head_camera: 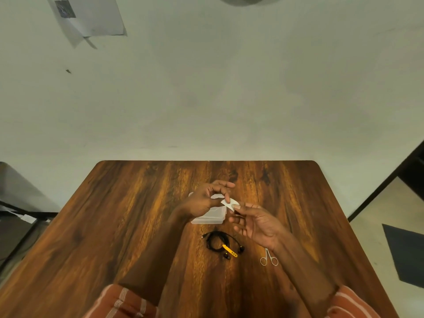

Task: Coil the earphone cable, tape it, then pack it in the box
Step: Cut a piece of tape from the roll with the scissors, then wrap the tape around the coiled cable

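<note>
**Tape in hand, coil waiting**

Both my hands are raised over the dark wood-grain surface [137, 214]. My left hand [204, 203] and right hand [254, 223] pinch a small white piece of tape [230, 203] between them, left thumb and forefinger closed on its left end, right fingertips closed on its right end; my other fingers are loosely spread.

The black earphone cable [218, 243] lies already coiled on the surface just near of my hands, a yellow strap [229, 250] around its right side, earbuds at the near edge. Coiling looks done.

The clear plastic box [210, 216] sits under my left hand, just beyond the coil; whether its lid is open I can't tell. Small silver scissors [269, 259] lie to the right, near my right wrist.

Left to do: tape onto the coil, then coil into box.
</note>
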